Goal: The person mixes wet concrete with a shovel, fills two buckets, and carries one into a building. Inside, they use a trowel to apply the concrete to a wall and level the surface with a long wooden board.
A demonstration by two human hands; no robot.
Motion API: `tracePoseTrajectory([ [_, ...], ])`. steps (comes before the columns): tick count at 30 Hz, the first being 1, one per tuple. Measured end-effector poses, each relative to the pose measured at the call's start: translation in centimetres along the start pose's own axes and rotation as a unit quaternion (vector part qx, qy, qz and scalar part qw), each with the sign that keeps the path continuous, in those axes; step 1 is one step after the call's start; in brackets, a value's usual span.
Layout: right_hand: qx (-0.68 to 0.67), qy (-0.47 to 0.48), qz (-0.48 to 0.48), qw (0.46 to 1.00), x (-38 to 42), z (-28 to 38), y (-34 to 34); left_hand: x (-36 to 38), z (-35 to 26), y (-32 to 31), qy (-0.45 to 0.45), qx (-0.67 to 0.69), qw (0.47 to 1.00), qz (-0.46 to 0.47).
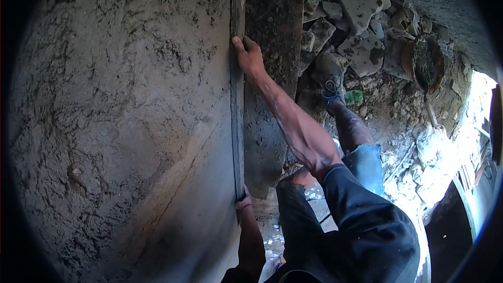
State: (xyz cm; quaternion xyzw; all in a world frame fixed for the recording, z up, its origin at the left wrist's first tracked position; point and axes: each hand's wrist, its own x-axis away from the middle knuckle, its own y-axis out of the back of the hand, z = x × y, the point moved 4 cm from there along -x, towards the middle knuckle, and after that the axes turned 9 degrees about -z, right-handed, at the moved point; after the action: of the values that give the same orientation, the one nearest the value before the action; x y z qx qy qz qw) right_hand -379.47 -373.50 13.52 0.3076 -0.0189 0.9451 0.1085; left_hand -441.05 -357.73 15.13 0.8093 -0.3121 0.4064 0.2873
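Note:
A long narrow straightedge (237,110) lies against a rough grey plastered wall (120,99), its edge along the plaster. My right hand (249,58) grips it in the upper part of the view, with the arm stretched out. Lower down, my left hand (243,202) is closed round the same straightedge near its bottom end. To the left of the lower stretch the plaster looks smoother, with a diagonal crack line (175,196). The fingers of both hands are partly hidden behind the straightedge.
A wide, mortar-spattered board (272,36) runs beside the wall. Broken stone slabs (361,13) lie piled beyond it, near my shoe (330,73). A round pan (428,65), a green scrap (353,97) and a whitish bag (436,152) are at the right.

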Motion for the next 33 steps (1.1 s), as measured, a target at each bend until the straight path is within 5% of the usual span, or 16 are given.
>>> tracePoseTrajectory([
  [6, 0.017, 0.058, -0.072, 0.996, 0.1, -0.1, -0.6, 1.9, -1.1, -0.7, -0.006, -0.013, 0.999, -0.029],
  [9, 0.009, 0.002, -0.013, 1.000, -3.0, -2.0, -0.7, 0.0, 1.5, -2.4, 0.094, 0.005, 0.995, 0.045],
  [12, 0.052, 0.027, -0.036, 0.998, -1.8, -0.2, -0.6, 1.9, 1.4, -1.8, 0.040, 0.024, 0.998, -0.050],
  [15, 0.083, 0.075, -0.066, 0.992, 3.1, 8.1, 0.1, 2.1, 2.0, -2.0, 0.170, 0.050, 0.983, 0.052],
  [20, 0.026, 0.100, -0.066, 0.993, -1.4, 4.0, -0.7, 5.5, 1.5, -2.5, 0.053, 0.038, 0.996, -0.054],
  [22, 0.028, 0.029, -0.031, 0.999, -1.5, 5.2, -1.0, 6.6, 2.5, -3.8, 0.047, 0.035, 0.996, -0.061],
  [23, 0.035, 0.113, -0.097, 0.988, -0.7, 6.6, -1.1, 5.5, 2.5, -3.6, 0.112, 0.054, 0.992, -0.024],
  [25, 0.037, 0.141, -0.066, 0.987, 2.2, 13.0, -0.2, 3.8, 3.3, -3.5, 0.247, 0.102, 0.963, 0.021],
  [28, -0.009, 0.176, -0.056, 0.983, 2.2, 13.8, -0.7, 2.5, 2.3, -2.7, 0.203, 0.101, 0.973, 0.040],
  [31, 0.021, 0.040, 0.010, 0.999, -1.1, 11.1, -0.6, 9.1, 1.3, -3.2, 0.132, 0.061, 0.989, -0.007],
  [33, 0.039, 0.113, -0.046, 0.992, -1.4, 11.3, -1.4, 9.4, 1.9, -4.4, 0.105, 0.055, 0.993, 0.019],
])
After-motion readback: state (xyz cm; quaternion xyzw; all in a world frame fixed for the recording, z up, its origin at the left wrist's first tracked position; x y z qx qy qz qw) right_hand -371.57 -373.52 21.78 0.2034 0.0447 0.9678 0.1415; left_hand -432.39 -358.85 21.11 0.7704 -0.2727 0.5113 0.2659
